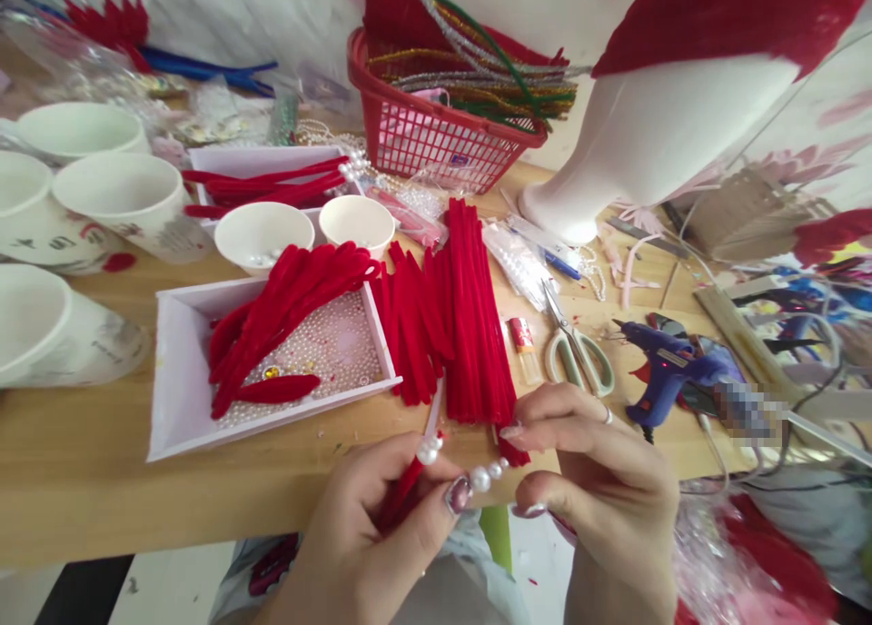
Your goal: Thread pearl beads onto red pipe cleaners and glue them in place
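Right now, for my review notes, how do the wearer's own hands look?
Both are ungloved, with no sleeves visible on the forearms. The left hand has a glossy, dark mauve thumbnail; the right hand wears a slim silvery ring on one finger.

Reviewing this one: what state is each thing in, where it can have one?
Left hand: closed on a red velvety stem
Right hand: open, thumb and fingers apart
Scissors: lying unheld
Glue gun: lying unheld
Small bottle: capped
White box: open, partly filled
Red basket: open, filled
Paper cups: uncovered
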### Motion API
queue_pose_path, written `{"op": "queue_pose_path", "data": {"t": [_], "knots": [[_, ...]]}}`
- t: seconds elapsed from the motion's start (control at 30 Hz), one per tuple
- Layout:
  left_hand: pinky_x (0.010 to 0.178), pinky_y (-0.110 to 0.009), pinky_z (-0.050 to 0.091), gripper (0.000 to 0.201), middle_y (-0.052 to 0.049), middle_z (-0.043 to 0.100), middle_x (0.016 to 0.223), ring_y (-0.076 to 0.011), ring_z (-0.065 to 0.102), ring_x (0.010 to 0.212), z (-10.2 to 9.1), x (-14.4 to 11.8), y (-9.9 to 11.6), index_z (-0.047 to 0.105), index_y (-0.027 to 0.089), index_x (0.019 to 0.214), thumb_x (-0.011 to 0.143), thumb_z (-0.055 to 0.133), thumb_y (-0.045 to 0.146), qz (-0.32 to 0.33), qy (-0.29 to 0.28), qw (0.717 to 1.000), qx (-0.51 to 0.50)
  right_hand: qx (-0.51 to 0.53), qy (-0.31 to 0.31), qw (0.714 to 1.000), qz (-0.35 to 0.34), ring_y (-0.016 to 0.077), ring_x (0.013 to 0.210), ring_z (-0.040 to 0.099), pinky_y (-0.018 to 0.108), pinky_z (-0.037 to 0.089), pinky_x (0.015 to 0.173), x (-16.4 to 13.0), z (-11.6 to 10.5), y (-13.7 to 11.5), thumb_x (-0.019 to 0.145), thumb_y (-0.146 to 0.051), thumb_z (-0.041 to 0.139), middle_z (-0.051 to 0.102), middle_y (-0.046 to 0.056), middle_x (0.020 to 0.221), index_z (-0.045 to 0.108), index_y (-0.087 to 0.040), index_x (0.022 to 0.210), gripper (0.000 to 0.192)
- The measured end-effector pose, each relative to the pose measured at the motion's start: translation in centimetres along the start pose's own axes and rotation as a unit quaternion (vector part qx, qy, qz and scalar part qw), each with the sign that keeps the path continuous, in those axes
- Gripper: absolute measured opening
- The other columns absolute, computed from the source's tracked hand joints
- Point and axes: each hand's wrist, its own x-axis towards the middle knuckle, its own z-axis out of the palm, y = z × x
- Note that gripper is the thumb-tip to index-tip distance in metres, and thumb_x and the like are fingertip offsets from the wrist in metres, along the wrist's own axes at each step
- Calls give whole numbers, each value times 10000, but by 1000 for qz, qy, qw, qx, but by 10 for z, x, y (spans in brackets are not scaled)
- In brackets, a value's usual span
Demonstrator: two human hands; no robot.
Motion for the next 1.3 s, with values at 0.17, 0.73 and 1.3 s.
{"op": "queue_pose_path", "data": {"t": [0.17, 0.73, 1.3], "knots": [[498, -262, 212, 280, 78, 352, 533, -92, 312, 503, 1, 0, 0, 620, 200, 668, 790, 734, 425, 1, -21, 1000, -9, 19, 2, 1000, 2, 192, 773, 673, 317, 544, 638, -1, 8, -2, 881, -345, 816, 719, 33, 900, 820, -286, 1080, 208], [514, -239, 234, 447, 83, 379, 545, -83, 281, 509, -4, 4, -11, 672, 184, 778, 776, 781, 618, -5, -27, 996, -81, 146, 179, 973, -13, 150, 542, 456, 326, 363, 522, 2, 31, -6, 1058, -332, 549, 464, -23, 599, 605, -207, 637, 442], [497, -219, 213, 472, 79, 375, 545, -73, 300, 504, 4, 4, -10, 695, 179, 745, 737, 792, 642, 0, -2, 998, -64, 106, 128, 986, 28, 163, 756, 571, 307, 424, 636, -5, 33, 0, 1005, -269, 661, 613, -1, 821, 718, -223, 892, 135]]}}
